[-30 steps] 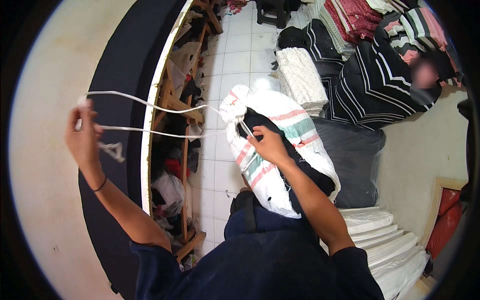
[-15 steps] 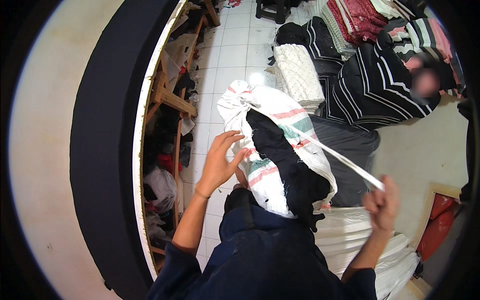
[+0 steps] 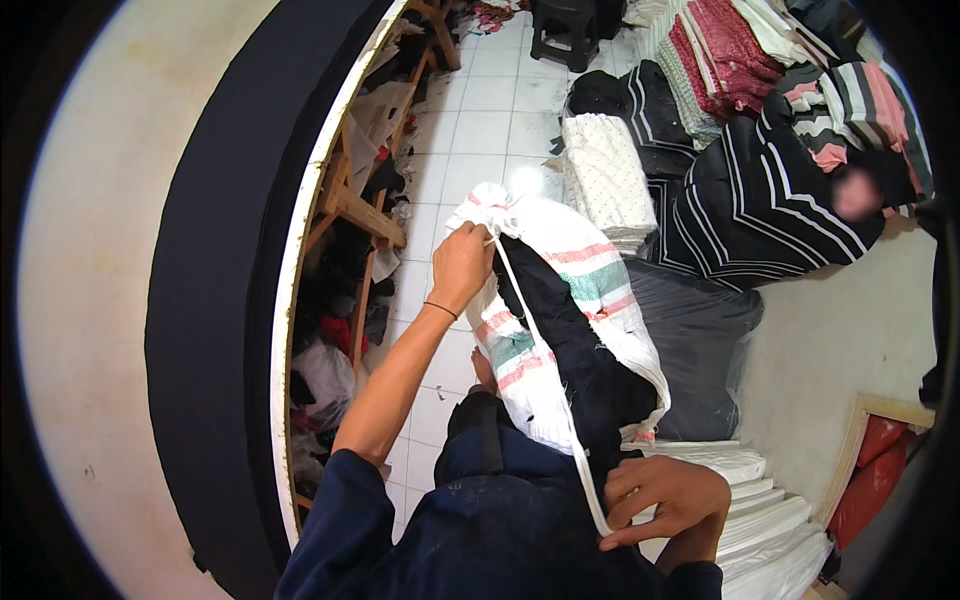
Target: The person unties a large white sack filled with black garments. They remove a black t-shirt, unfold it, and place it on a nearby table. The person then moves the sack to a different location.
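A white woven sack [image 3: 585, 290] with red and green stripes stands on the tiled floor before me, stuffed with dark cloth [image 3: 570, 350] that shows through its open side. My left hand [image 3: 462, 265] grips the sack's gathered top edge. A white strap [image 3: 545, 380] runs taut from that top down along the sack to my right hand [image 3: 665, 500], which pinches its lower end close to my body.
A table with a dark cloth top [image 3: 220, 260] curves along my left, with wooden legs and rags [image 3: 345, 300] beneath it. A black bag [image 3: 690, 350] leans behind the sack. Folded white fabric [image 3: 770, 510] lies at right; striped textile stacks [image 3: 770, 170] fill the back.
My left hand came from far out left to the sack's top. My right hand left the sack, swung out right with the strap, then drew it down close to my body.
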Demonstrator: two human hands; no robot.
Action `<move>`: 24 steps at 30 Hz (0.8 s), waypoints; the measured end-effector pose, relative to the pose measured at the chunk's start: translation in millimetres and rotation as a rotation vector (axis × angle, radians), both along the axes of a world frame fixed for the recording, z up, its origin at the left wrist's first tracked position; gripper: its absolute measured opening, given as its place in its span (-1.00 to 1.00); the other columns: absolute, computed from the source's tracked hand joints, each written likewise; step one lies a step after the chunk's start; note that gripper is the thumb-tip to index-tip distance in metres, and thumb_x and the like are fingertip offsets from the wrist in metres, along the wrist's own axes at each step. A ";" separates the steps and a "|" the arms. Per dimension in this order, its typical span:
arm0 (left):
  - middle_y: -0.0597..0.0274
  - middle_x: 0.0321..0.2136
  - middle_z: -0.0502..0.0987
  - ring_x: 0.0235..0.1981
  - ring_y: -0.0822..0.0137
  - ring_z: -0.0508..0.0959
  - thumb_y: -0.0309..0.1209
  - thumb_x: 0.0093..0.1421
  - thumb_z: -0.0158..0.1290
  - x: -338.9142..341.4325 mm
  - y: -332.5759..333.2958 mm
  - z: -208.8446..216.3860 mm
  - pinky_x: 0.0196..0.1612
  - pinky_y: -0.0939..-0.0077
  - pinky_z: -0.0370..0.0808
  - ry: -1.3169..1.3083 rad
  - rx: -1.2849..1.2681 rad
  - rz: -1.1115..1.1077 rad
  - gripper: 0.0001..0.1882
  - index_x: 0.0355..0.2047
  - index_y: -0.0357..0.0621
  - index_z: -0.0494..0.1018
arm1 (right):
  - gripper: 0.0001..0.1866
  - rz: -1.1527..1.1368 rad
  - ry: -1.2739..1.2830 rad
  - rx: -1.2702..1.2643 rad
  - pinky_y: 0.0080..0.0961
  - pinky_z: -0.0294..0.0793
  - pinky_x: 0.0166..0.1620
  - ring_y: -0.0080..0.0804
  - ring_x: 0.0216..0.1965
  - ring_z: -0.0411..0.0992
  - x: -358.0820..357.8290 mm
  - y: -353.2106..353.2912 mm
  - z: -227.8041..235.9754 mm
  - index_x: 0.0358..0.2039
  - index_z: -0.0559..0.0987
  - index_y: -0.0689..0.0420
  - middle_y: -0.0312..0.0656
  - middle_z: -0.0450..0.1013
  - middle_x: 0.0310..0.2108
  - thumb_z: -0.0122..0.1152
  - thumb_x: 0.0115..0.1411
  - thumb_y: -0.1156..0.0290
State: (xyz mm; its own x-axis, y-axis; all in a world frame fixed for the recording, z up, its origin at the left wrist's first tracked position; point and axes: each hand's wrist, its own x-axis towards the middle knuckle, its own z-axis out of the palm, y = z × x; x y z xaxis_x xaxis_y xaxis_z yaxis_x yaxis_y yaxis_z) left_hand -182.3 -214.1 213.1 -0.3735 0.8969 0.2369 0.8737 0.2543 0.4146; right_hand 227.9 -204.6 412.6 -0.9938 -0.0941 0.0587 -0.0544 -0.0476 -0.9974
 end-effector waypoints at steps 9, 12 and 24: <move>0.03 -0.41 0.74 -0.36 0.13 0.72 -0.23 0.41 0.28 30.7 -29.3 127.9 -0.24 0.19 0.61 -0.668 -0.158 -0.014 -0.70 -0.26 -0.27 0.74 | -0.76 -0.115 -0.119 0.189 -0.25 0.40 -0.30 -0.29 -0.39 0.49 -33.1 11.9 2.4 -0.37 0.76 0.07 -0.35 0.53 -0.42 0.60 0.30 0.21; 0.15 -0.22 0.81 -0.24 0.12 0.80 -0.38 0.38 0.25 70.9 -25.2 172.5 -0.07 0.22 0.69 -0.819 -0.092 -0.646 -0.83 -0.22 -0.20 0.77 | -0.73 0.008 -0.006 0.094 -0.21 0.44 -0.26 -0.23 -0.33 0.54 -76.9 -5.3 0.3 -0.40 0.72 0.10 -0.30 0.55 -0.38 0.53 0.36 0.21; 0.18 -0.09 0.75 -0.06 0.36 0.71 -0.39 0.49 0.25 -64.7 -13.3 2.4 0.00 0.42 0.63 -0.719 0.090 0.202 -0.78 0.05 -0.22 0.69 | -0.61 -1.460 0.597 -0.546 0.14 0.45 0.38 -0.22 0.40 0.45 32.6 29.4 15.9 -0.07 0.70 0.11 -0.12 0.54 0.31 0.06 0.64 0.07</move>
